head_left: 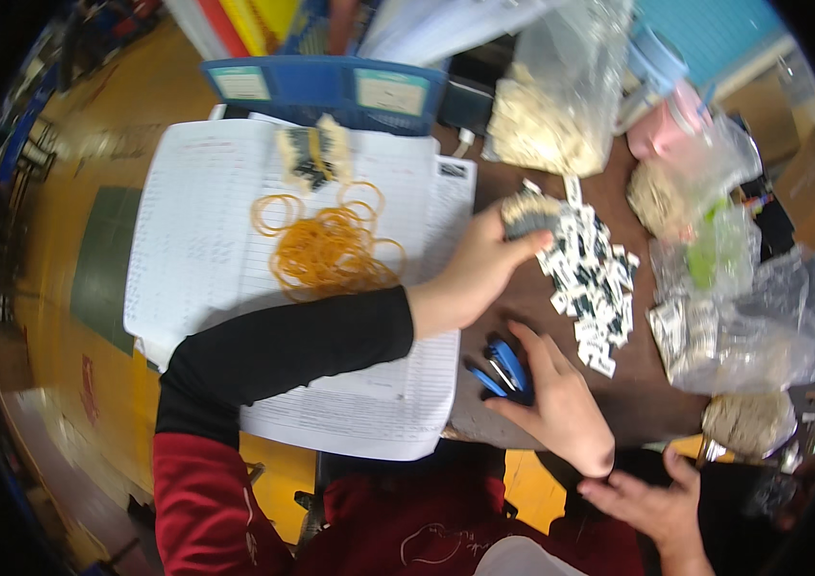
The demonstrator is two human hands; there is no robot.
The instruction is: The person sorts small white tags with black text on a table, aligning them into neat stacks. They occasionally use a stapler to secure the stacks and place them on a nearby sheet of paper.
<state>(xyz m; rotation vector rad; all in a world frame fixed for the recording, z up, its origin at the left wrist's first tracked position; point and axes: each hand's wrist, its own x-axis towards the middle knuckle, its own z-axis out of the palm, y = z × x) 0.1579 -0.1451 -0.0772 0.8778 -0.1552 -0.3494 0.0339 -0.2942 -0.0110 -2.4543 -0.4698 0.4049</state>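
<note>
My left hand point(473, 267) is closed on a small bundle of cream-and-dark fabric labels point(530, 213), pinched between thumb and fingers above the table. Just below lies a loose pile of white-and-black labels point(592, 274). My right hand point(566, 408) is at the table's near side, thumb and forefinger spread on either side of a blue stapler point(505, 370); whether the palm touches it I cannot tell. Orange rubber bands point(331, 252) are heaped on open paper sheets point(194, 206) to the left. Behind them sits another banded bundle of labels point(315, 156).
A blue file rack point(326, 86) stands at the back. Clear bags, one holding cream pieces point(542, 120), and a pink container point(667, 125) line the back and right. Another person's hand point(657, 509) appears at lower right, by my right wrist.
</note>
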